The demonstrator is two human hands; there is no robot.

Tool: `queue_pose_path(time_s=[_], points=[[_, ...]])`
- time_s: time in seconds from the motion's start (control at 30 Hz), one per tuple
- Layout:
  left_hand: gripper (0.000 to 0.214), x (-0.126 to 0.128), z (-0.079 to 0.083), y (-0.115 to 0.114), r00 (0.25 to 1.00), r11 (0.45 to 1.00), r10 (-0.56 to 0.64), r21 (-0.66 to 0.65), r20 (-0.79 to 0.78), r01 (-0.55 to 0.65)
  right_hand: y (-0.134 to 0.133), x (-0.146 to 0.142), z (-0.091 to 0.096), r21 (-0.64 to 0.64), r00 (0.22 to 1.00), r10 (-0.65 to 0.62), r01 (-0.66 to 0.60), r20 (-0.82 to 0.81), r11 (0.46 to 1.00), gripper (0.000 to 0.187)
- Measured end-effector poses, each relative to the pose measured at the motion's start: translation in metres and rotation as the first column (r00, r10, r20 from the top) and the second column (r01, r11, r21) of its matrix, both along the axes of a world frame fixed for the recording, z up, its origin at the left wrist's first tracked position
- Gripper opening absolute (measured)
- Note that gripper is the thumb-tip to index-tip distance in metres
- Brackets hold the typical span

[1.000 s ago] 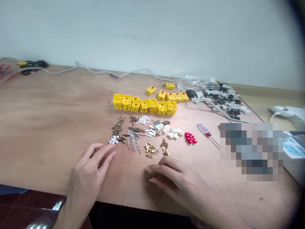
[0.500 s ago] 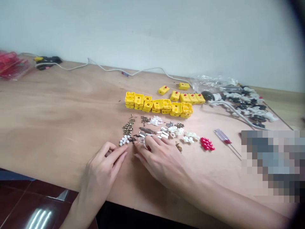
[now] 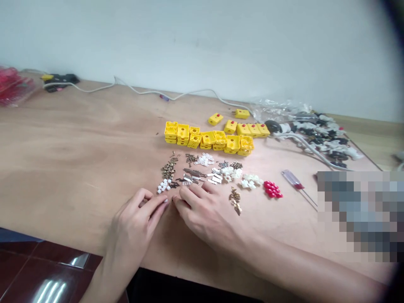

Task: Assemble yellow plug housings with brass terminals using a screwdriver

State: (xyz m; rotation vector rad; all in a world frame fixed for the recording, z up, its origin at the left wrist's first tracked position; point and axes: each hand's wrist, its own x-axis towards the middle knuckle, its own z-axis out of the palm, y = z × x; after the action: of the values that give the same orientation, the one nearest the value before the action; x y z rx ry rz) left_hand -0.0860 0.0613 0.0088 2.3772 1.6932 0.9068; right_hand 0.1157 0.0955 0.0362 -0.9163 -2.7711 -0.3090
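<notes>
A: What have the hands got?
B: The left hand [image 3: 135,223] and the right hand [image 3: 203,212] are both curled and lie low over the table, their tips almost meeting. I can't tell if either one is pinching something.
A: What's closest to them?
B: White plastic bits [image 3: 164,186] sit just beside the left hand, at its 1 o'clock. Metal clips [image 3: 216,179] lie at the right hand's 12 o'clock, and brass clips [image 3: 235,201] lie near it at 2 o'clock.
A: And farther out?
B: Red beads [image 3: 272,189] and a screwdriver [image 3: 292,179] lie at about 2 o'clock. A block of yellow plastic boxes [image 3: 208,139] sits at 12 o'clock on the wooden table [image 3: 63,147].
</notes>
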Motion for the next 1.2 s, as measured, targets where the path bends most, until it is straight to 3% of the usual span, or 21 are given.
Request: queue_pose_path(time_s=[0.17, 0.3, 0.43, 0.53, 0.6, 0.83, 1.03, 1.2], points=[[0.015, -0.001, 0.005, 0.000, 0.991, 0.997, -0.074, -0.016, 0.115, 0.076, -0.001, 0.002, 0.006, -0.027, 0.998, 0.027, -0.029, -0.063, 0.999, 0.009], [0.012, -0.002, 0.010, -0.005, 0.936, 0.983, -0.081, -0.126, 0.343, 0.131, -0.012, 0.020, 0.019, -0.278, 0.985, -0.033, -0.017, -0.172, 0.960, 0.017], [0.013, 0.015, 0.014, -0.014, 0.766, 0.925, 0.040, -0.313, 0.642, 0.214, -0.033, 0.044, 0.023, -0.531, 0.892, -0.194, -0.060, -0.408, 0.845, 0.015], [0.016, 0.038, 0.016, -0.020, 0.625, 0.841, 0.072, -0.384, 0.777, 0.381, -0.049, 0.056, 0.020, -0.583, 0.758, -0.293, -0.139, -0.583, 0.800, 0.017], [0.018, 0.050, 0.016, -0.022, 0.594, 0.820, 0.063, -0.381, 0.802, 0.427, -0.056, 0.061, 0.016, -0.592, 0.700, -0.338, -0.150, -0.629, 0.792, 0.022], [0.021, 0.061, 0.012, -0.024, 0.614, 0.833, -0.025, -0.323, 0.789, 0.449, -0.064, 0.067, 0.007, -0.591, 0.714, -0.399, -0.025, -0.575, 0.806, 0.013], [0.026, 0.061, 0.011, -0.024, 0.733, 0.886, -0.102, -0.272, 0.673, 0.374, -0.064, 0.067, 0.007, -0.601, 0.781, -0.388, 0.020, -0.489, 0.799, 0.020], [0.028, 0.060, 0.010, -0.025, 0.769, 0.898, -0.127, -0.256, 0.626, 0.357, -0.063, 0.068, 0.006, -0.632, 0.815, -0.401, 0.055, -0.419, 0.773, 0.016]])
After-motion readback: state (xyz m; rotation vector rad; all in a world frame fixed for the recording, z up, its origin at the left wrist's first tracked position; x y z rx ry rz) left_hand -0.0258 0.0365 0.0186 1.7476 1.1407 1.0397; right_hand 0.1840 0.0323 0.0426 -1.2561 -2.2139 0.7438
